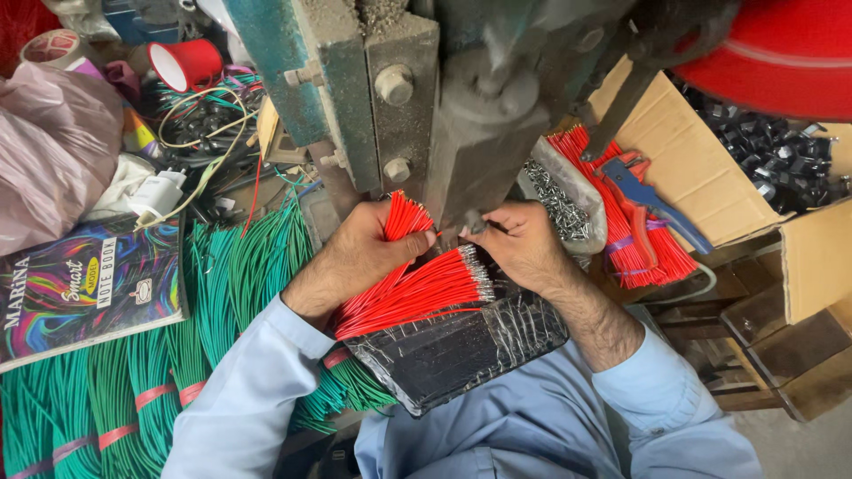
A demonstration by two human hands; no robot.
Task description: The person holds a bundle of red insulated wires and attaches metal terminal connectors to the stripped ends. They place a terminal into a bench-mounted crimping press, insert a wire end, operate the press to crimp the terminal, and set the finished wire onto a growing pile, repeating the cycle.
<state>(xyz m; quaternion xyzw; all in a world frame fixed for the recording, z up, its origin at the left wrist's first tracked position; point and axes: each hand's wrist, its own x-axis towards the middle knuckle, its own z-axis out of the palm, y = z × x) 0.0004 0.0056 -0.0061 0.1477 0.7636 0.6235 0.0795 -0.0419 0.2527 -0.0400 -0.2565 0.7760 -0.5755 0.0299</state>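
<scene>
The left hand (359, 248) is clamped on a red wire bundle (417, 288), the right hand (524, 244) pinches one wire at the press (479, 133); most wires look unfed.

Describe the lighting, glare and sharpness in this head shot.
Head view: soft, even light with no hard shadows; the left hand, right hand and red wires are sharp; bright glare streaks the black plastic-wrapped block; the red rim at top right is close and blurred.
</scene>
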